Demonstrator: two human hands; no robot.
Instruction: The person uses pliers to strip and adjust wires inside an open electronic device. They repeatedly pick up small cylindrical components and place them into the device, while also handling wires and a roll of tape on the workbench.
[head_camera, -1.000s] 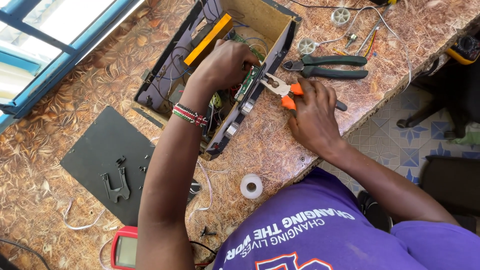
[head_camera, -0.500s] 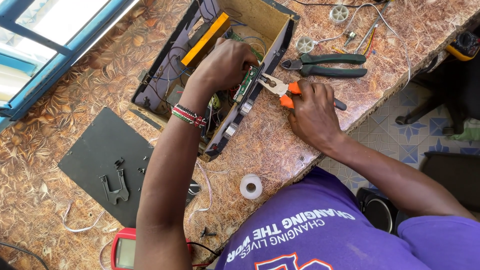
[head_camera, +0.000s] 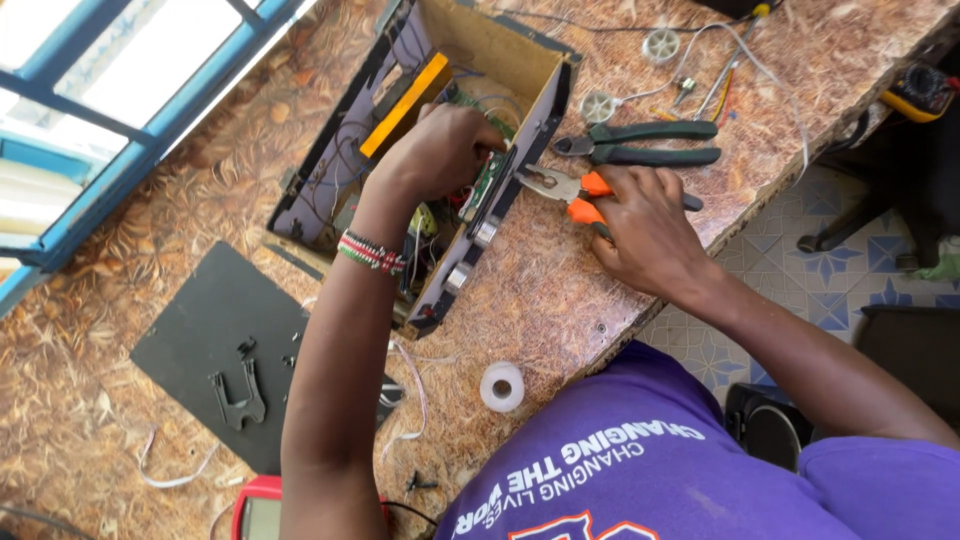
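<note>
Left hand (head_camera: 440, 150) reaches down into the open box (head_camera: 440, 130), fingers curled around something among the wires; what it pinches cannot be told. Right hand (head_camera: 640, 225) is closed on the orange-handled pliers (head_camera: 560, 190), nose pointing at 9 o'clock, touching the box's front panel. Box sits on the tabletop (head_camera: 560, 300), at 12 o'clock from the person. Doing this well looks like a matter of bracing the part with the left hand, gripping with just the plier tips and keeping clear of the wires. Counts: two pliers, the second pair green-handled (head_camera: 640, 143) at 1 o'clock of the right hand; one white tape roll (head_camera: 502, 385) at 6 o'clock; one black panel (head_camera: 220, 350) at 8 o'clock; two small round white parts (head_camera: 598, 106).
</note>
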